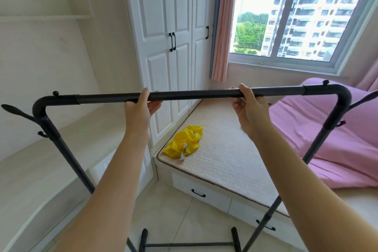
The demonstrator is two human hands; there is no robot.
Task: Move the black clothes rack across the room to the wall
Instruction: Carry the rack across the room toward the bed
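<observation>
The black clothes rack [194, 94] stands right in front of me, its top bar running level across the view. Its two side poles slope down to a base bar at the bottom edge. My left hand [139, 108] wraps the top bar left of centre. My right hand [248, 106] holds the same bar right of centre, thumb over the top. Both forearms reach up from the bottom of the view. Small hooks stick out at both upper corners of the rack.
Behind the rack is a bed platform [225, 149] with drawers, a crumpled yellow cloth [185, 141] and a pink blanket [327, 133]. A white wardrobe [163, 47] stands ahead, a window [296, 16] with pink curtain to the right, a pale desk surface [41, 159] to the left. Tiled floor lies below.
</observation>
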